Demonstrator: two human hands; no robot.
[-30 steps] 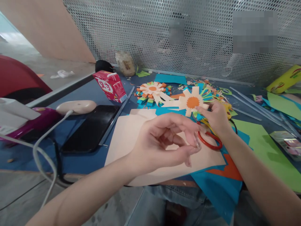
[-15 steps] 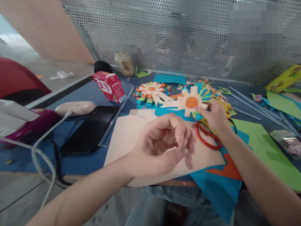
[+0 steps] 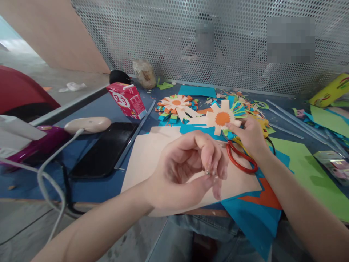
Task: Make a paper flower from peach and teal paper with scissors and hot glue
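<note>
My right hand (image 3: 249, 136) pinches the edge of a cream paper flower (image 3: 211, 118) with an orange scalloped centre (image 3: 223, 118). Red-handled scissors (image 3: 242, 157) lie just below that hand, blades partly hidden. My left hand (image 3: 191, 171) is raised over a large cream paper sheet (image 3: 147, 160), palm turned toward me. Its fingers curl in and the thumb meets the fingertips; a tiny shiny bit shows there, too small to name. Behind, to the left, sits a layered paper flower (image 3: 176, 105) in cream, orange, green and blue.
A black phone (image 3: 105, 149), a pink drink carton (image 3: 127, 100) and a white cable (image 3: 45, 169) occupy the left side. Blue paper (image 3: 253, 222) overhangs the front edge. Green paper (image 3: 305, 167) and several thin clear sticks (image 3: 297, 118) lie right. A perforated metal screen (image 3: 163, 40) borders the back.
Almost nothing differs. The fingertips of my left hand have shifted slightly against the thumb. My right hand stays on the flower.
</note>
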